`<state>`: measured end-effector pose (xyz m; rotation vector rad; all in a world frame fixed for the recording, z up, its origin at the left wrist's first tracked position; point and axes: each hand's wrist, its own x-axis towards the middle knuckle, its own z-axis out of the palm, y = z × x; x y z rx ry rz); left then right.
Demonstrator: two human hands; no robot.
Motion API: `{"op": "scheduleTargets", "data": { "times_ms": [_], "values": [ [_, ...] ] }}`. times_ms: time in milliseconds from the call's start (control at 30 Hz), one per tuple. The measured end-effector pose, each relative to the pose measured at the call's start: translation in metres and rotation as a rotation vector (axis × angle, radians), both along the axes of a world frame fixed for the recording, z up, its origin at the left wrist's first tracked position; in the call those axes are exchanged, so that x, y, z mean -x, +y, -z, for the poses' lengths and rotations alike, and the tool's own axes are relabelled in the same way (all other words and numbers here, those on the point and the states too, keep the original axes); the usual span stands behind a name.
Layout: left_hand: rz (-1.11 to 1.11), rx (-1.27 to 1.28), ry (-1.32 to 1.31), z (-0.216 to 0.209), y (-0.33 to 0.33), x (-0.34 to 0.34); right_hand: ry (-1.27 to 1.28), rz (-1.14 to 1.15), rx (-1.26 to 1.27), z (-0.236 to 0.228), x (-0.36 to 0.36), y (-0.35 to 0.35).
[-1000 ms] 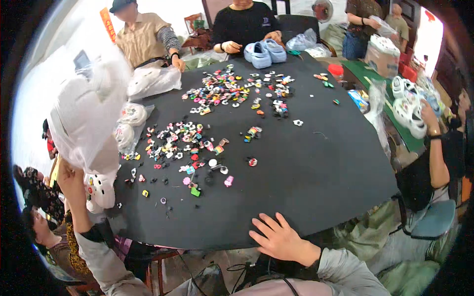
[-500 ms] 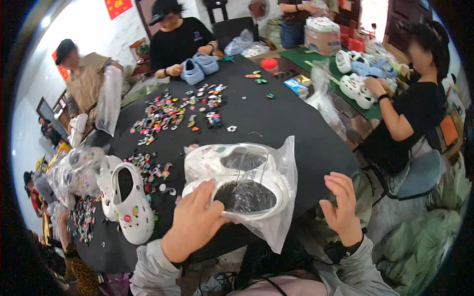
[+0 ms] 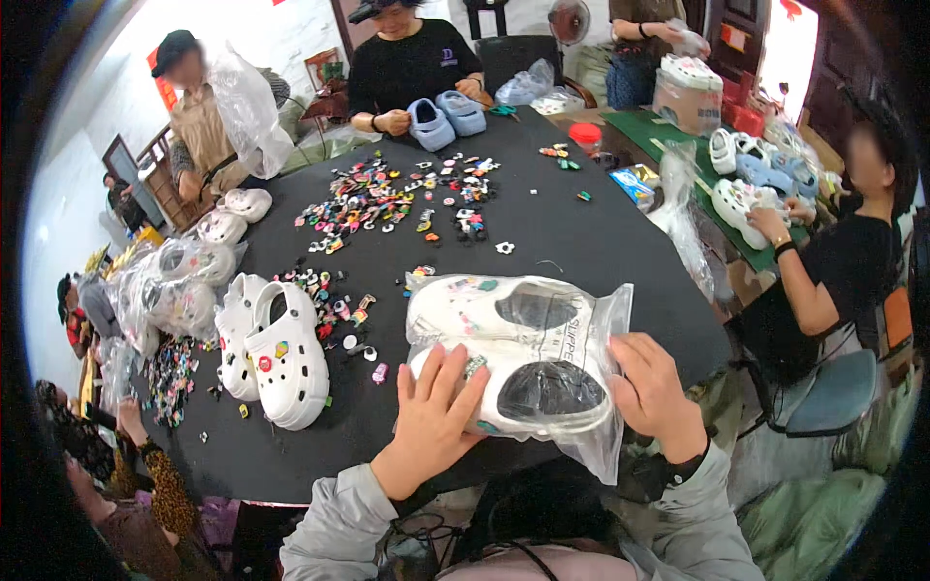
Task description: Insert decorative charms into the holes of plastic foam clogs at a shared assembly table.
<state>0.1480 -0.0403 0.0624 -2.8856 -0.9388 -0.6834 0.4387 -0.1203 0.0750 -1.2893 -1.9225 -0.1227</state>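
A pair of white clogs [image 3: 453, 351] decorated with small charms lies in a clear plastic bag [image 3: 610, 441] at the table's near edge. My left hand [image 3: 431, 416] rests on the toe of the nearer clog through the film, its fingers spread. At the bag's loose end, by the heels, my right hand [image 3: 661, 395] has fingers and thumb closed on the film; the fingertips are partly hidden. To the left of the bag stands another pair of white clogs [image 3: 291, 363], unbagged, with a few charms on top.
Loose colourful charms [image 3: 358, 198] are scattered over the black table [image 3: 601, 252]. Bagged clogs [image 3: 179, 290] are piled at the left edge. Across the table a person handles blue clogs [image 3: 431, 126]. On the right, another person works with white clogs [image 3: 738, 208] at a green table.
My right hand has come from the air onto the bag's loose end. My left hand has gone from gripping the near clog's side to lying spread on its toe. A person at far left has raised a plastic bag.
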Motion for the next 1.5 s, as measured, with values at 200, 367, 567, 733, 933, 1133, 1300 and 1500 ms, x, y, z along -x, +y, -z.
{"op": "scheduleTargets", "data": {
  "times_ms": [200,367,567,733,933,1133,1300,1500],
  "values": [
    [0.153,0.005,0.006,-0.022,0.016,0.010,0.117,-0.088,-0.020,0.011,0.002,-0.001],
    [0.194,0.127,0.009,-0.028,0.019,0.018,-0.022,0.019,0.060,0.010,-0.002,-0.001],
    [0.024,0.151,-0.272,-0.012,0.019,0.031,-0.028,0.083,0.156,0.006,0.001,-0.001],
    [-0.217,0.290,-0.330,0.010,0.018,0.055,-0.090,0.130,0.326,0.007,0.003,0.002],
    [-0.172,0.495,-0.332,0.028,0.016,0.058,-0.420,0.046,0.214,0.015,0.017,0.042],
    [-0.147,0.654,-0.375,0.031,0.022,0.060,-0.740,-0.092,0.392,0.020,-0.004,0.078],
    [-0.206,0.604,-0.494,0.052,0.026,0.072,-0.567,-0.080,0.419,0.010,0.007,0.095],
    [-0.303,0.777,-0.625,0.066,0.030,0.083,-0.547,-0.034,0.490,0.035,-0.005,0.082]
  ]
}}
